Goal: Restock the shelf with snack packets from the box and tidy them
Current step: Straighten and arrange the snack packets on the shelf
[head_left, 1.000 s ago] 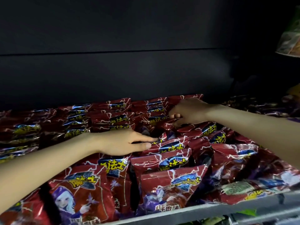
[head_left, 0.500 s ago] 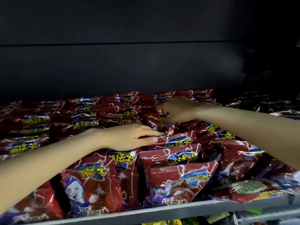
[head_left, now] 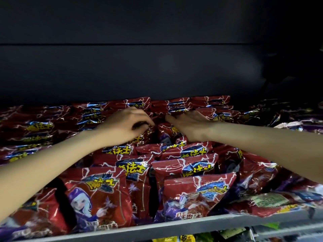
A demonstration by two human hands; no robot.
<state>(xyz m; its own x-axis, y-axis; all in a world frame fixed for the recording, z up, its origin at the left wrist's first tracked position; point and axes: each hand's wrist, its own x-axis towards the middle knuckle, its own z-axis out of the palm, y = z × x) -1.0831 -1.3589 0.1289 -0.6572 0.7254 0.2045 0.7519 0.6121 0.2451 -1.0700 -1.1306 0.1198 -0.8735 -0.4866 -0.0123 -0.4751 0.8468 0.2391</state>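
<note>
Your left hand [head_left: 125,125] has its fingers curled down into the row, pinching the top edge of a red packet [head_left: 161,131] standing between your two hands. Whether the thumb has closed fully on the foil is hidden by the knuckles. Your right hand [head_left: 189,125] lies with its fingers nearly straight and together, pressed flat against the packets just behind that one, holding nothing.

The snack packets [head_left: 185,165] fill the shelf [head_left: 157,228] in overlapping rows from the dark back wall [head_left: 157,70] to the front lip, most of them leaning forward. The box is not in view.

Watch the front row. It looks to me as though those packets rest against the lip with little to stop them, so a hard push from the back could ride the rows forward and tip one over the edge. The pinched packet may also slip, since the foil looks slick and you seem to hold only its crimped edge. If you lift it sharply, its neighbours could come up with it and undo the rows. On the right, a few packets [head_left: 267,200] lie flat and askew and still want straightening.
</note>
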